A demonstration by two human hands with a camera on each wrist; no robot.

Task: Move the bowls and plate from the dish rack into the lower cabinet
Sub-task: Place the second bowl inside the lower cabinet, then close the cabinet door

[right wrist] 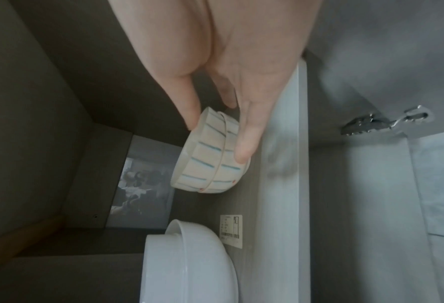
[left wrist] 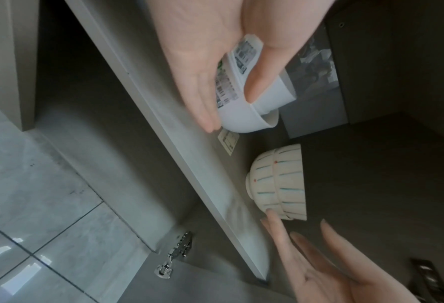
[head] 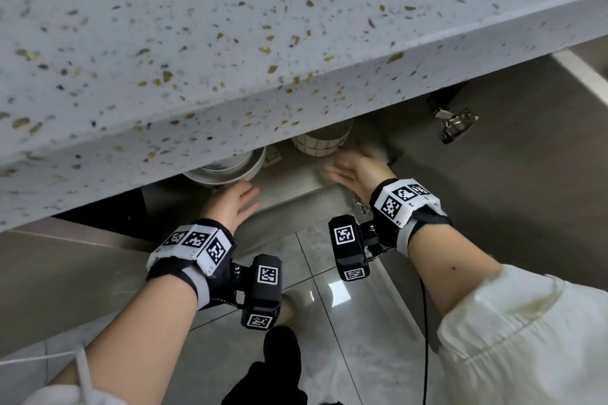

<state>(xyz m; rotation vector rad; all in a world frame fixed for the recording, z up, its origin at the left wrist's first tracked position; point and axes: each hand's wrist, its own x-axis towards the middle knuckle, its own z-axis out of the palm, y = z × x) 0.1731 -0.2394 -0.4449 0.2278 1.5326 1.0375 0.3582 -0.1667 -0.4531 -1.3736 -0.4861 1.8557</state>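
Both hands, left hand [head: 235, 204] and right hand [head: 353, 171], lie slack-fingered beside the white bowls [left wrist: 244, 114] and striped bowls [right wrist: 210, 155], apparently steadying each stack on the cabinet shelf [right wrist: 280, 164].

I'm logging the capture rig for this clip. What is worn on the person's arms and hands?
Both hands are bare: left hand, right hand. Each wrist has a black-and-white strap with a white block of black square markers and a black camera box with similar tags. A thin black cable hangs down. Pushed-up white sleeves.

White sleeves [head: 513, 332], black-and-white tagged wristbands [head: 194, 246], black wrist cameras [head: 263, 293]
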